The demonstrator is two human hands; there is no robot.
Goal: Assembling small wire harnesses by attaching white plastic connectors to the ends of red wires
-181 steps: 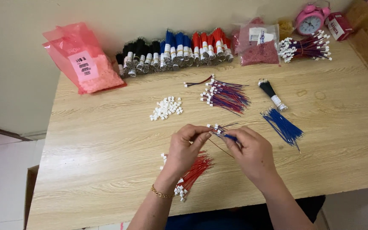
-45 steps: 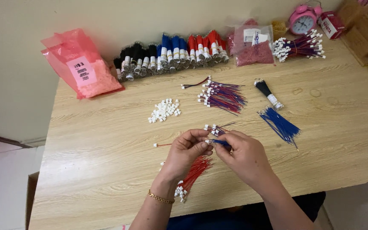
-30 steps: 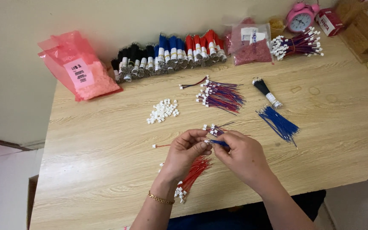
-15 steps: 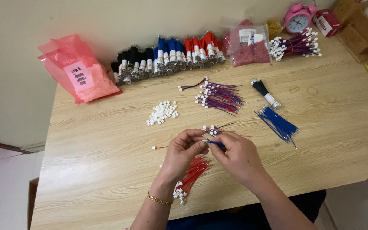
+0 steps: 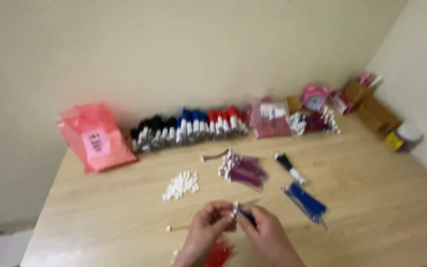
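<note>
My left hand (image 5: 207, 231) and my right hand (image 5: 268, 233) meet low in the blurred view, over the near part of the wooden table (image 5: 371, 207). Between the fingertips they pinch a small white connector with blue wires (image 5: 240, 212). A bundle of red wires (image 5: 219, 254) lies under my left wrist. One loose wire with a white end (image 5: 174, 228) rests just left of my left hand. A heap of small white connectors (image 5: 180, 185) sits further back.
Purple wire bundle (image 5: 243, 170), black wire bundle (image 5: 288, 165) and blue wire bundle (image 5: 306, 202) lie mid-table. Along the wall stand a pink bag (image 5: 95, 138), a row of black, blue and red wire bundles (image 5: 189, 129), another pink bag (image 5: 270, 118), a pink alarm clock (image 5: 315, 98) and a box (image 5: 374, 106).
The view has tilted up and blurred, so the wall fills the top and my hands sit at the bottom edge. My hands still hold the connector and wires together.
</note>
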